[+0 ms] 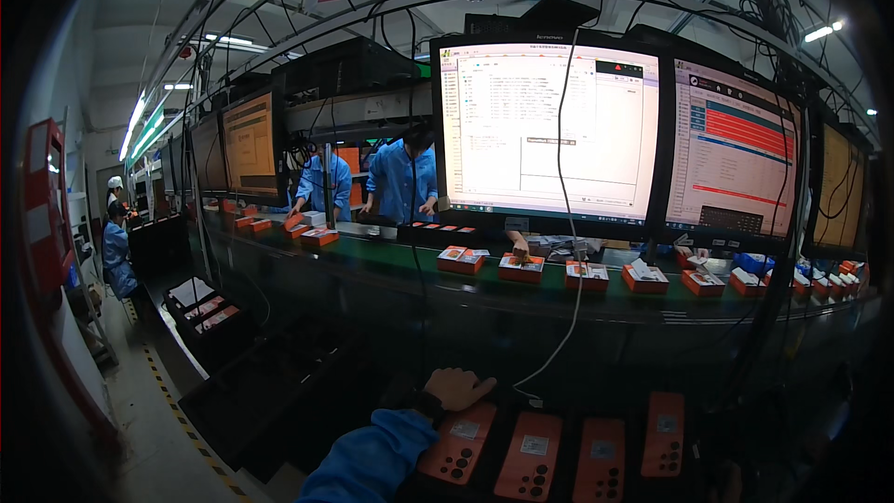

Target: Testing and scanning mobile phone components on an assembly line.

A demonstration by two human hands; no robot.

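My left hand (pixel 456 388), in a blue sleeve with a dark band at the wrist, is palm down at the far end of the leftmost orange phone (pixel 458 445). Its thumb stretches out to the right, apart from the fingers; the fingertips bend away out of sight, and no held object shows. Several orange phones lie side by side with their backs up, each with dark camera circles and a pale label. Beside the leftmost is a second phone (pixel 529 456), then a third (pixel 601 461) and another (pixel 663 435). My right hand does not show.
A white cable (pixel 575 303) hangs past the large monitor (pixel 549 130), its plug near the second phone. Beyond, orange boxes (pixel 644 277) line a green conveyor (pixel 372 256). Co-workers in blue (pixel 402 177) stand behind it. A black tray (pixel 209 321) is at left.
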